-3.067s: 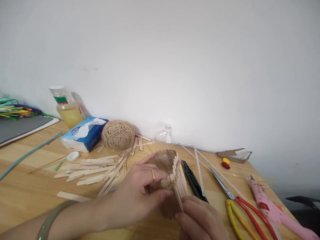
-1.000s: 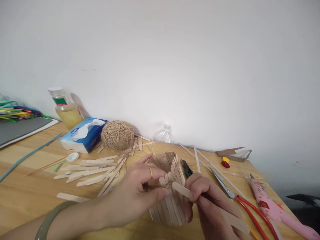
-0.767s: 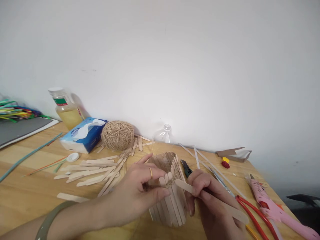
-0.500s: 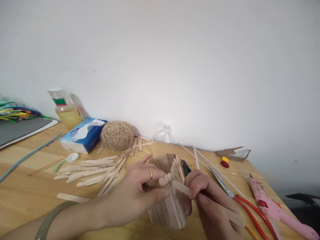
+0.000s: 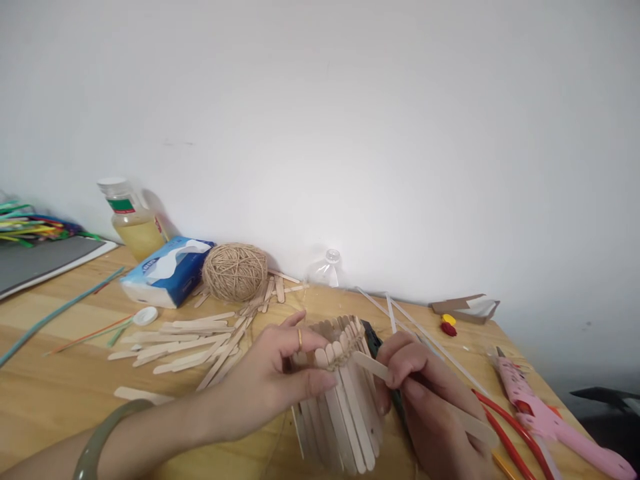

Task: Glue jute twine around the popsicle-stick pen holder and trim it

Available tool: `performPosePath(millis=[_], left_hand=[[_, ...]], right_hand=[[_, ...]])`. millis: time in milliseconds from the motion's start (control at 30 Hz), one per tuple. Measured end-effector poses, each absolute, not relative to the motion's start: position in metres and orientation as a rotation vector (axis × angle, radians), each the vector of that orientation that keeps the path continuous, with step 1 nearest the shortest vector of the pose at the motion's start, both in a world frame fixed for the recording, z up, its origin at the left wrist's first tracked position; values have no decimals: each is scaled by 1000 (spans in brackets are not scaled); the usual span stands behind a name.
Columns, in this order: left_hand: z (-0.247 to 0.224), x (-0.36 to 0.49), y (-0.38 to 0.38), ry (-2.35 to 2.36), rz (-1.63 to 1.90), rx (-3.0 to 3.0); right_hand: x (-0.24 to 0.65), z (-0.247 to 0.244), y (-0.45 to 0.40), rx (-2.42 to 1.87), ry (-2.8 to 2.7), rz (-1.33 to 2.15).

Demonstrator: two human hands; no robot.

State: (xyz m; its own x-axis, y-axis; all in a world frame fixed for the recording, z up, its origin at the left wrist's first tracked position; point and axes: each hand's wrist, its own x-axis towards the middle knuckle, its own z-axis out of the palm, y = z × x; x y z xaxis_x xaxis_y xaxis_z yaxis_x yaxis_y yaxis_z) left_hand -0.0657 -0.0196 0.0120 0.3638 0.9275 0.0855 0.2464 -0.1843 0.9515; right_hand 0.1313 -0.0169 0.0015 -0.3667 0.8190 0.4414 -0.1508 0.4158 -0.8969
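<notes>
A round holder made of upright craft sticks (image 5: 345,413) stands before me, with twine woven near its rim. My left hand (image 5: 287,373) pinches that rim from the left, thumb outside and fingers over the top. In my right hand (image 5: 430,393) a loose craft stick (image 5: 373,365) is gripped at a slant; its rounded tip meets the twine on the holder's near right side. Some right fingers are hidden behind the holder. A dark utility knife (image 5: 371,337) lies partly covered behind my right hand.
Loose craft sticks (image 5: 185,343) spread to the left, near a twine ball (image 5: 235,271) and a tissue pack (image 5: 170,270). On the right lie red-handled scissors (image 5: 515,427) and a pink glue gun (image 5: 560,427). A clear bottle top (image 5: 327,270) stands by the wall.
The holder has tipped and shifted slightly down and right, showing more of its twine row. My right hand and its craft stick have moved a little right, covering more of the scissors.
</notes>
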Motion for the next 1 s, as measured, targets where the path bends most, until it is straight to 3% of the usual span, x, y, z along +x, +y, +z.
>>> performPosePath(millis=[1000], left_hand=[[11,-65,-20,1077,883,1848]], right_hand=[[134,8,-15,-711,-1748,1073]])
